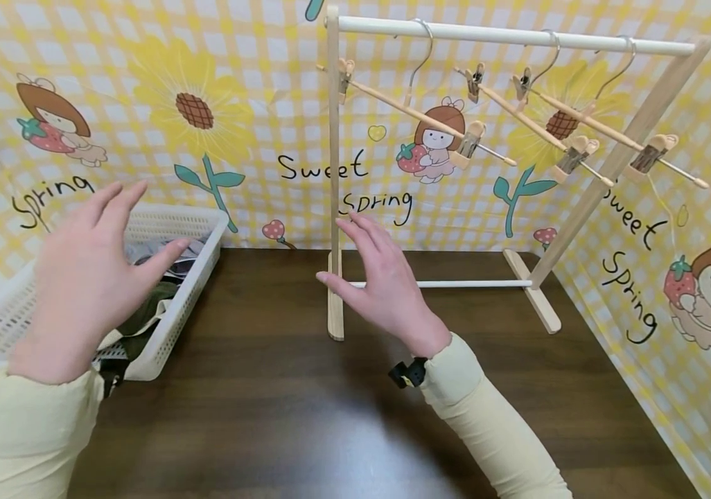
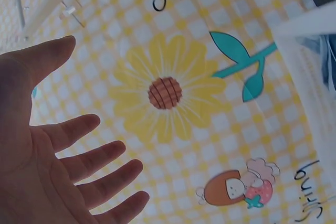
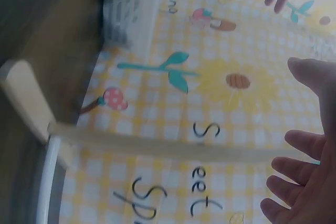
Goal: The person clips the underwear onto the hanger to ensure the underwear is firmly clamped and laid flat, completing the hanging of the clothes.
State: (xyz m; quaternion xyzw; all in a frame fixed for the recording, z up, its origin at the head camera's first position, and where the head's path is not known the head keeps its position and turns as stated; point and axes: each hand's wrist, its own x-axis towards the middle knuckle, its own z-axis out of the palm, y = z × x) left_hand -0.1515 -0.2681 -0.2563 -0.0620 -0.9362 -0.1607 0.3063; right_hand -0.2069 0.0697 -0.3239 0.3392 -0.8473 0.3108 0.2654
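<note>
Checked backdrop (image 1: 299, 125) printed "Sweet Spring" hung behind left hand (image 1: 84, 277) and right hand (image 1: 387, 284) | wooden rack (image 1: 334, 152) stood beyond right hand | white basket (image 1: 188, 298) of cloth (image 1: 143, 305) lay below left hand | clip hangers (image 1: 522, 116) hung rightward of right hand | both hands hovered empty, fingers extended, thumbs apart

"Where did the head view look from?"
"Above the worktop (image 1: 256, 423), forward and down."
"The wrist views?"
"Nearer the backdrop (image 1: 281, 90), facing it (both rolled sideways), sharing a sunflower (image 2: 165, 93) and the basket (image 1: 181, 305)."
</note>
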